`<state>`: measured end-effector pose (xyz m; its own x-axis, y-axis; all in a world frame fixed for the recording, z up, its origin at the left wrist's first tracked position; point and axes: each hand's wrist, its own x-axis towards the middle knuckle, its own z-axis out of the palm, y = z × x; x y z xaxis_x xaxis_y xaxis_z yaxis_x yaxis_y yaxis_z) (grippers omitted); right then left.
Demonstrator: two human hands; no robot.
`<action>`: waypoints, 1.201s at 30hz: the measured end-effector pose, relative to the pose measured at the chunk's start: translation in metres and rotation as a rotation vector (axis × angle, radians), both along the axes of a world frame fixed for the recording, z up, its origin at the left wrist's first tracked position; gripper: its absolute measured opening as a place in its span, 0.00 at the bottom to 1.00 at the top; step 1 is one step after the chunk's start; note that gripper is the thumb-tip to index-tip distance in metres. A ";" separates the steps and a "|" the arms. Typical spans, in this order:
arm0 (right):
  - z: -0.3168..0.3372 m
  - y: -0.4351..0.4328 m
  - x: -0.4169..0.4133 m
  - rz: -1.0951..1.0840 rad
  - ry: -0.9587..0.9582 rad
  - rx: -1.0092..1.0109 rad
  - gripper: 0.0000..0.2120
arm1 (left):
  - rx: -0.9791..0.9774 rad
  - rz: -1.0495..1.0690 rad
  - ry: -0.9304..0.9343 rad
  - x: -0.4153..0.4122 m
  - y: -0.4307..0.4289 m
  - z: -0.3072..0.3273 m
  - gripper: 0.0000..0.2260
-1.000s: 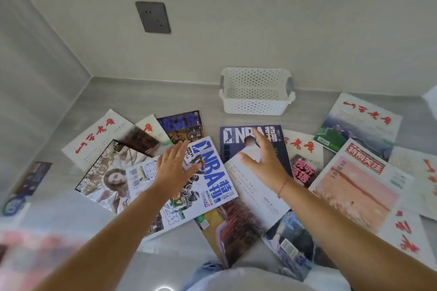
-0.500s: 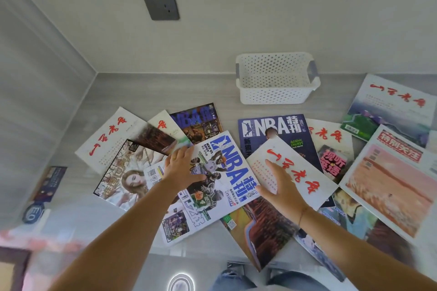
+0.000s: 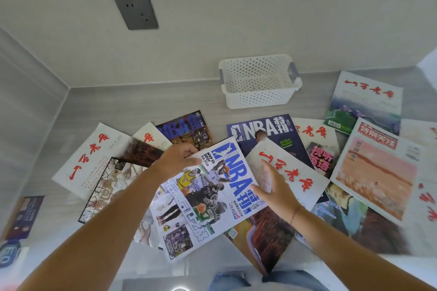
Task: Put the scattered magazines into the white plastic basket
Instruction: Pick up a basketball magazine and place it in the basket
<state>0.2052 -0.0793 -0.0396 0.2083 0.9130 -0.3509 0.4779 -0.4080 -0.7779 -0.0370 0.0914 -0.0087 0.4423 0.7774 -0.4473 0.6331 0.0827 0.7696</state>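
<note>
Several magazines lie scattered and overlapping on the grey floor. My left hand (image 3: 178, 159) grips the top-left corner of the white NBA magazine (image 3: 212, 196), which lies on top of the pile in the middle. My right hand (image 3: 272, 188) is spread open at that magazine's right edge, with the thumb touching it, over a white magazine with red characters (image 3: 295, 175). A dark blue NBA magazine (image 3: 264, 129) lies just beyond. The white plastic basket (image 3: 260, 99) stands empty against the back wall, apart from both hands.
More magazines fan out on the left (image 3: 94, 156) and on the right, among them a pink-covered one (image 3: 378, 172). Walls close the space at the back and left. A grey socket (image 3: 136, 10) sits on the back wall. My knees show at the bottom edge.
My left hand has slid up from the NBA cover to its top-left corner and curled round it. My right hand has pulled back off the red-character magazine toward the NBA magazine's right edge.
</note>
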 end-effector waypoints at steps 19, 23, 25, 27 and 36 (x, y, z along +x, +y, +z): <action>0.028 0.022 0.063 -0.338 0.809 -0.201 0.22 | -0.213 0.370 -0.505 0.092 0.020 0.047 0.05; 0.058 0.075 0.110 -0.217 0.277 -0.039 0.14 | -0.150 0.456 -0.596 0.129 0.043 0.067 0.03; 0.085 0.112 0.142 -0.198 0.220 0.065 0.14 | -0.089 0.459 -0.615 0.144 0.064 0.084 0.05; 0.111 0.151 0.172 -0.187 0.176 0.170 0.15 | -0.013 0.453 -0.626 0.157 0.089 0.103 0.07; 0.164 0.286 0.226 -0.150 0.031 0.384 0.15 | 0.158 0.476 -0.689 0.201 0.199 0.153 0.11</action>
<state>0.4309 0.2069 0.1247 0.3434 0.9392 0.0011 0.4092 -0.1486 -0.9003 0.1641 0.2908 0.1444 0.1857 0.9802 -0.0689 -0.0555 0.0805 0.9952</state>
